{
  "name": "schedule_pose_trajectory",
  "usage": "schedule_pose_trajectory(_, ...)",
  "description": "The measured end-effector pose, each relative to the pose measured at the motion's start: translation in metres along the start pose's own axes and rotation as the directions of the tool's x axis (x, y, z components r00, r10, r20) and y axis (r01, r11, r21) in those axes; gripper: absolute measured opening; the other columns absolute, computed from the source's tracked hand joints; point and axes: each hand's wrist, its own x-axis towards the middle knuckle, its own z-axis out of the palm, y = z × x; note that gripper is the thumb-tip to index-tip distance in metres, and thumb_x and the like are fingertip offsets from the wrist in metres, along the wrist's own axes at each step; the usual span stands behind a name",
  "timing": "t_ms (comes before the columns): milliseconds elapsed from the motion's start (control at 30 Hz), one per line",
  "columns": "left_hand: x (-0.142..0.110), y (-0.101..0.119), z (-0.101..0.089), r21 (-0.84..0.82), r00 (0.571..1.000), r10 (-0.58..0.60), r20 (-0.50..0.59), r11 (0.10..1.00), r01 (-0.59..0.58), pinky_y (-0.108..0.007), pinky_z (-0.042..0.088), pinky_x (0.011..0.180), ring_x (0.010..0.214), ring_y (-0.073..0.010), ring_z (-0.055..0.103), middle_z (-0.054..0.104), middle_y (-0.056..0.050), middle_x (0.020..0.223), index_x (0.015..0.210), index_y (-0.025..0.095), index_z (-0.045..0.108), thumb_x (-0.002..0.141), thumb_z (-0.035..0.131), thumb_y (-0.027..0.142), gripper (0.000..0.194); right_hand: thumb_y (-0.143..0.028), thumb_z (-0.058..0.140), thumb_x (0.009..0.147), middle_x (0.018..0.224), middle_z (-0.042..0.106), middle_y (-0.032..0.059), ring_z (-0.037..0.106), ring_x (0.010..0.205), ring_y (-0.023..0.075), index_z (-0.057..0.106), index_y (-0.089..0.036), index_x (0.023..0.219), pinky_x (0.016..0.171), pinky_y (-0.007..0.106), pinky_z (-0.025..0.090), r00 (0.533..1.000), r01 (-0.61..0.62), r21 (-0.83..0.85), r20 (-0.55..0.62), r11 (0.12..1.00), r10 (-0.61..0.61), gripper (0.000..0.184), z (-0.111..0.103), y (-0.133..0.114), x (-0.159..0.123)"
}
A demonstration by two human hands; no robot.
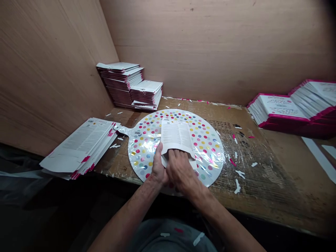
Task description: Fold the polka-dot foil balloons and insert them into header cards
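Note:
A flat, round foil balloon (141,154) with coloured polka dots lies on the cardboard-covered bench, its narrow neck pointing left. On top of it is a white printed paper envelope (175,134) with its mouth toward me. My left hand (159,168) grips the envelope's lower left edge, thumb on top. The fingers of my right hand (181,169) reach into the open mouth, so their tips are hidden. Whether they hold anything inside does not show.
Loose flat envelopes (81,140) lie fanned at the left edge. Taller envelope stacks (118,84) stand in the back left corner; pink-edged ones (283,108) are at the right. Paper scraps (237,185) litter the cardboard. Wooden panels (210,52) close off the back and left.

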Motion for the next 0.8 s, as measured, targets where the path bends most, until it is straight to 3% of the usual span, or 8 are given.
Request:
schedule_pose_trajectory(67, -0.001, 0.013, -0.012, 0.262, 0.999, -0.006, 0.048, 0.965, -0.006, -0.038, 0.053, 0.096, 0.104, -0.0273, 0.068, 0.074, -0.011, 0.104, 0.112, 0.014, 0.068, 0.083, 0.059, 0.051, 0.047, -0.005, 0.041, 0.087, 0.136, 0.056, 0.0249, 0.047, 0.132, 0.0345, 0.053, -0.001, 0.134, 0.102, 0.05, 0.048, 0.989, 0.113, 0.038, -0.104, 0.993, -0.109, 0.048, -0.008, -0.007, -0.036)
schedule_pose_trajectory(133, -0.001, 0.028, -0.024, 0.635, 0.994, 0.097, 0.045, 0.765, -0.104, -0.042, 0.054, 0.093, 0.102, -0.0294, 0.067, 0.073, -0.01, 0.1, 0.108, 0.015, 0.067, 0.078, 0.066, 0.046, 0.043, -0.003, 0.039, 0.088, 0.138, 0.056, 0.0224, 0.044, 0.136, 0.0308, 0.05, -0.002, 0.136, 0.103, 0.047, 0.049, 0.973, 0.172, 0.1, -0.171, 0.98, -0.153, 0.049, -0.015, -0.008, -0.071)
schedule_pose_trajectory(200, 0.002, 0.039, -0.032, 0.901, 0.916, 0.39, 0.09, 0.36, -0.242, -0.048, 0.049, 0.099, 0.111, -0.0323, 0.063, 0.07, -0.011, 0.108, 0.108, 0.018, 0.066, 0.076, 0.069, 0.038, 0.038, -0.004, 0.041, 0.091, 0.128, 0.063, 0.0187, 0.052, 0.129, 0.0269, 0.055, -0.005, 0.131, 0.101, 0.042, 0.052, 0.972, 0.178, 0.164, -0.181, 0.97, -0.148, 0.043, -0.02, -0.002, -0.097)
schedule_pose_trajectory(267, 0.007, 0.041, -0.034, 0.939, 0.755, 0.579, 0.31, -0.059, -0.34, -0.05, 0.038, 0.11, 0.126, -0.0339, 0.052, 0.062, -0.014, 0.126, 0.112, 0.019, 0.064, 0.08, 0.065, 0.034, 0.035, -0.007, 0.047, 0.093, 0.116, 0.07, 0.0142, 0.062, 0.115, 0.0231, 0.061, -0.009, 0.122, 0.096, 0.037, 0.054, 0.97, 0.185, 0.227, -0.197, 0.956, -0.141, 0.032, -0.026, 0.008, -0.109)
schedule_pose_trajectory(333, 0.013, 0.032, -0.032, 0.823, 0.706, 0.424, 0.567, -0.301, -0.481, -0.05, 0.03, 0.116, 0.137, -0.0323, 0.043, 0.057, -0.014, 0.136, 0.115, 0.019, 0.064, 0.086, 0.058, 0.032, 0.033, -0.01, 0.053, 0.093, 0.104, 0.073, 0.0101, 0.066, 0.1, 0.02, 0.066, -0.014, 0.112, 0.089, 0.034, 0.055, 0.963, 0.175, 0.247, -0.245, 0.953, -0.113, 0.023, -0.033, 0.021, -0.11)
schedule_pose_trajectory(467, 0.018, 0.0, -0.027, 0.647, 0.693, -0.079, 0.717, -0.297, -0.703, -0.054, 0.026, 0.117, 0.14, -0.0309, 0.041, 0.058, -0.012, 0.138, 0.119, 0.021, 0.064, 0.091, 0.053, 0.032, 0.032, -0.016, 0.056, 0.095, 0.096, 0.072, 0.0076, 0.064, 0.089, 0.0191, 0.07, -0.018, 0.105, 0.083, 0.034, 0.051, 0.972, 0.086, 0.114, -0.226, 0.99, -0.059, 0.017, -0.038, 0.049, -0.102)
schedule_pose_trajectory(633, 0.014, -0.016, -0.029, 0.632, 0.654, -0.149, 0.742, -0.174, -0.756, -0.058, 0.019, 0.117, 0.143, -0.0333, 0.036, 0.054, -0.015, 0.143, 0.125, 0.021, 0.062, 0.093, 0.053, 0.033, 0.035, -0.018, 0.052, 0.098, 0.098, 0.069, 0.0075, 0.058, 0.09, 0.0201, 0.069, -0.018, 0.102, 0.083, 0.034, 0.046, 0.988, 0.143, 0.082, -0.066, 0.986, -0.138, 0.018, -0.032, 0.066, -0.105)
schedule_pose_trajectory(800, 0.016, -0.014, -0.031, 0.623, 0.658, -0.189, 0.729, -0.217, -0.752, -0.058, 0.019, 0.117, 0.144, -0.034, 0.035, 0.052, -0.016, 0.145, 0.129, 0.02, 0.06, 0.093, 0.053, 0.032, 0.038, -0.02, 0.052, 0.097, 0.091, 0.066, 0.0072, 0.055, 0.084, 0.0214, 0.066, -0.015, 0.094, 0.079, 0.035, 0.042, 0.978, 0.21, 0.007, 0.015, 0.978, -0.21, 0.016, -0.032, 0.061, -0.1)
